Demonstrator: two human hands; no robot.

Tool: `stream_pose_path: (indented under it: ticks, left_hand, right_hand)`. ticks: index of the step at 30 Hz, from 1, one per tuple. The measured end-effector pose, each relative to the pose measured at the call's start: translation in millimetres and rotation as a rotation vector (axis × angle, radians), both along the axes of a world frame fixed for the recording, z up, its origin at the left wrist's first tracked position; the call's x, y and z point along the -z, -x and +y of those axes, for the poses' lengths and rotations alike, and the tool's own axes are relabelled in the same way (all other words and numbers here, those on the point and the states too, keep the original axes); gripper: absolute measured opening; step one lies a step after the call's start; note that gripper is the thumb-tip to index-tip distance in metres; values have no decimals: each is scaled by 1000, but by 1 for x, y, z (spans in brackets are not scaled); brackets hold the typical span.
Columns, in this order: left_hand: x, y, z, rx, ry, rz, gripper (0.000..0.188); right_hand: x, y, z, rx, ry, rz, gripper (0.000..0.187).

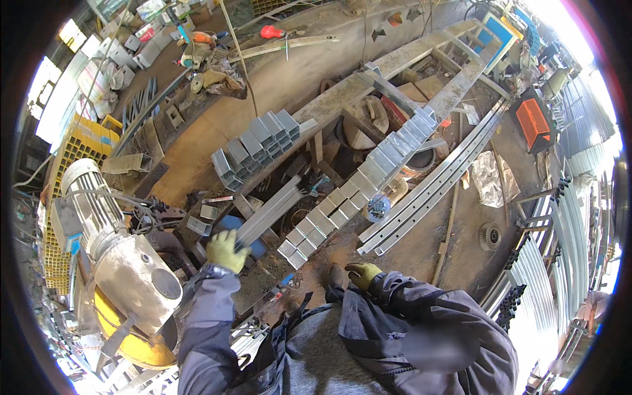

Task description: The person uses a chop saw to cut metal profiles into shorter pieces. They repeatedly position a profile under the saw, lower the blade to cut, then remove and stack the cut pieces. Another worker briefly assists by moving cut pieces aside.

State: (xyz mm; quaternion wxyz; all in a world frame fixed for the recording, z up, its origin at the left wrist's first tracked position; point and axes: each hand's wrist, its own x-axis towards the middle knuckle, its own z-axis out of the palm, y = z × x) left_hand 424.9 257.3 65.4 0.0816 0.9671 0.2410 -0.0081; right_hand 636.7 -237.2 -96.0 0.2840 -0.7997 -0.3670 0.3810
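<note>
My left hand [227,251], in a yellow-green work glove, is by the near end of a pair of long metal channels [271,209]. Its thumb stands apart from the fingers, and no held thing shows in it. Whether the glove touches the channels I cannot tell. Short cut channel pieces [199,225] lie just beyond that hand. My right hand [362,275], gloved alike, hangs in front of my leg with loose fingers and nothing in it. Ahead of it runs a long row of short cut metal pieces [336,204] along a beam.
A motor-driven machine [135,270] with a yellow guard stands at my left. Stacked square channel pieces [257,145] lie on the bench. Long punched rails [434,181] rest at the right, near a round bowl of small parts [377,208] and an orange-fronted box [532,124].
</note>
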Motion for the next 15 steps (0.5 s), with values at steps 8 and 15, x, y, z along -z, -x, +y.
stream_pose_path:
  ticks: [8,15]
  left_hand:
    - [-8,-221,-54,79,35,187,95]
    - [10,-179,-22,402,183,-92,104]
  right_hand:
    - [27,-22,-12,217,195,44,48]
    - [7,-28,-37,407,228,100,48]
